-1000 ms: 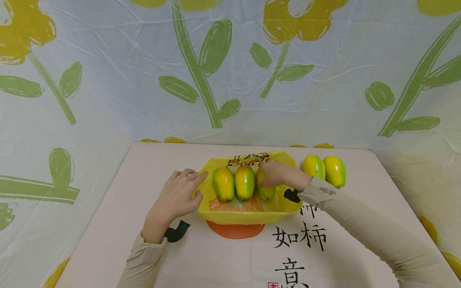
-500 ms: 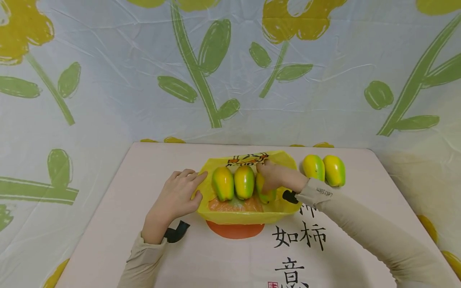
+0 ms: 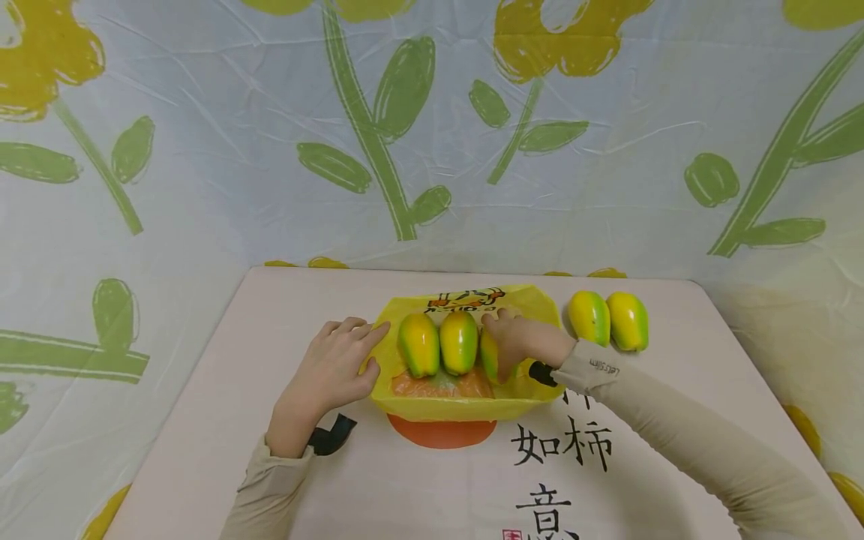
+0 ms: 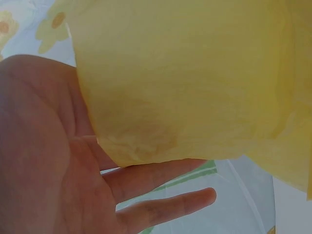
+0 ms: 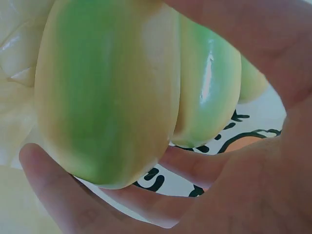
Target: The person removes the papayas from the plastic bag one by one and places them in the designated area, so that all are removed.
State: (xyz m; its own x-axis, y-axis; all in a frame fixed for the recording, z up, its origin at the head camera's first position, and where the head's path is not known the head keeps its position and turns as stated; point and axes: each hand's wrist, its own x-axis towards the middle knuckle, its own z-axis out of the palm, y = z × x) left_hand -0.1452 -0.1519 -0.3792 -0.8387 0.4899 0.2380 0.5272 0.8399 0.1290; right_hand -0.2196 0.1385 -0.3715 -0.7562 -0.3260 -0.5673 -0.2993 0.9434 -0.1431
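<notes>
Yellow, thin and faintly shiny, an open plastic bag (image 3: 466,409) sits on the pale pink cloth-covered table (image 3: 378,495) in my head view, its edges raised around three fruits in a row: a glossy, oblong, yellow-and-green first fruit (image 3: 418,346), a matching second fruit (image 3: 458,343) and a third fruit (image 3: 489,352) of the same kind, partly covered by the bare right hand (image 3: 525,340). Beyond the bag's right side, a similar fourth fruit (image 3: 589,318) and fifth fruit (image 3: 628,321) lie side by side on the table. I judge the work to be part-way along, three fruits inside and two outside, with the third fruit the one being handled. At the bag's left edge I see the bare left hand (image 3: 337,364), its fingers relaxed and parted.

Through the left wrist view, the bag's sheet hides part of that hand; two fingers show below it, straight and apart. Whether the hidden ones press the plastic, I cannot tell.

From the right wrist view, I see fingers spread wide and curved round the third fruit, holding it, though how firmly I cannot tell; the second fruit shows just behind it
</notes>
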